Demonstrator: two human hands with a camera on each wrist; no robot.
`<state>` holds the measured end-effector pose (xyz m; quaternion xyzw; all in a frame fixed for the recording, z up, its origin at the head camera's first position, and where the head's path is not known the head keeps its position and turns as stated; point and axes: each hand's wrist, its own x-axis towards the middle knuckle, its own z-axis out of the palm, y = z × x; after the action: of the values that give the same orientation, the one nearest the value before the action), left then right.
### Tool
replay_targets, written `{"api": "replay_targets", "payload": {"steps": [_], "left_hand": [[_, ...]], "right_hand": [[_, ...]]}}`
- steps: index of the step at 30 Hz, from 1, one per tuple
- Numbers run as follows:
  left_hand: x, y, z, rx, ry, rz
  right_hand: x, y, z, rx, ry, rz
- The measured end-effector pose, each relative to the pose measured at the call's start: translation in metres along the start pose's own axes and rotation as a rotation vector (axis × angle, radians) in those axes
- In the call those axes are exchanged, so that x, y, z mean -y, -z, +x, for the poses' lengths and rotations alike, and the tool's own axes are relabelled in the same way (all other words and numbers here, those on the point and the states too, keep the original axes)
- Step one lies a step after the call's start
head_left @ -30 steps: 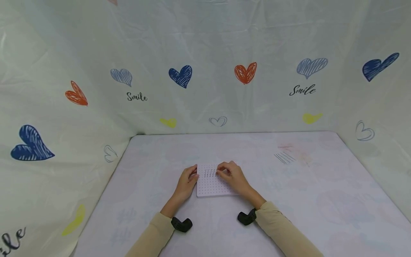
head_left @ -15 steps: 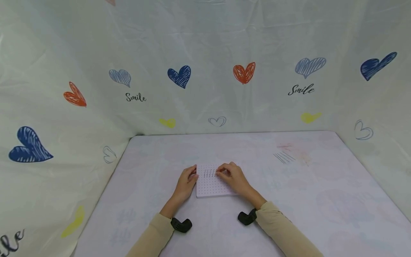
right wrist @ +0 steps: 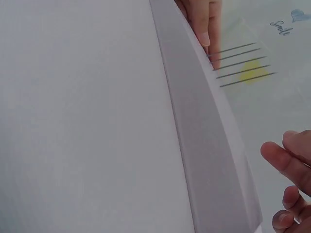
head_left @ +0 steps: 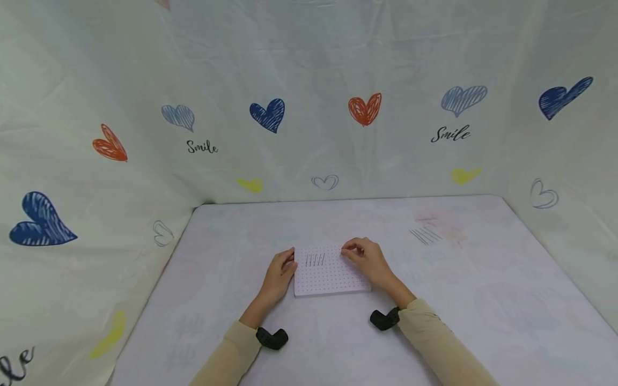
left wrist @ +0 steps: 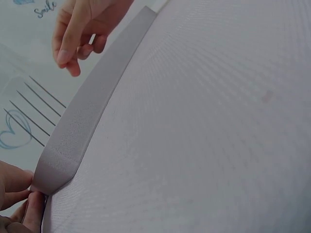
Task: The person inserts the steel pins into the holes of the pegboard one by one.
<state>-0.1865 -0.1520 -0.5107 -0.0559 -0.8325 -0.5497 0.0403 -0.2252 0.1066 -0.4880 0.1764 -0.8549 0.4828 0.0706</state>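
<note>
On the tabletop (head_left: 314, 338), five thin rods (right wrist: 240, 63) stand in a pegboard (head_left: 333, 273) the left hand (head_left: 278, 276) pinches; the right hand (head_left: 370, 261) hovers, grip loose, seemingly empty. They look light, stiff, probably best taken near their tops.

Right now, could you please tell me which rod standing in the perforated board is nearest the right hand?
The rightmost dark rod in the head view; the other four rods stand left of it, farther from the right hand.

Dim, even light (wrist views hazier), faint sheen on the backdrop (head_left: 314, 59)
</note>
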Motion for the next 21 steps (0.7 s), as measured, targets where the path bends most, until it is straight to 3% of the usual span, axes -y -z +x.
{"api": "replay_targets", "payload": {"steps": [21], "left_hand": [[0.001,0.0,0.001,-0.001,-0.014,-0.018]], "right_hand": [[-0.037,0.057,0.002,-0.117,-0.072,-0.1]]}}
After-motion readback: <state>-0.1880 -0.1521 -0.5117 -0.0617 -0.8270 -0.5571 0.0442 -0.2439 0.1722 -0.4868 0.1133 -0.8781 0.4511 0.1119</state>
